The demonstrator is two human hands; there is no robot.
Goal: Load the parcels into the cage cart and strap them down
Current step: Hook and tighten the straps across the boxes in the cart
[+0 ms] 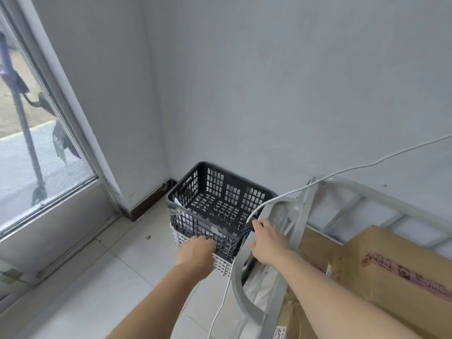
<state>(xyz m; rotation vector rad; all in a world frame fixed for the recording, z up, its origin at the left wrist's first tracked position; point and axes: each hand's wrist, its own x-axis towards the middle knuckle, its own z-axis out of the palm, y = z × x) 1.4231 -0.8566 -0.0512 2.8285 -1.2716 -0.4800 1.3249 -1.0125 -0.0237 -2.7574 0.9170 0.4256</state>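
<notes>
Reaching down toward the corner of the room, the left hand (197, 250) has its fingers curled over the near rim of a black plastic crate (220, 204), which sits nested in a white perforated crate (221, 264) on the tiled floor (97, 277), close to the wall corner and the glass door (36, 143). The right hand (267, 241) lies palm down on the grey metal frame of the cage cart (247, 294), fingers spread at a black strap (243, 237) that loops over the frame's top; whether the fingers actually pinch the strap cannot be told. A white cable (342, 170) trails across from the right wall and down past the frame. Cardboard parcels (391, 265) lie inside the cart, at the right edge, one bearing red printed tape. A scrap of white paper (177, 201) rests in the black crate's left corner.
</notes>
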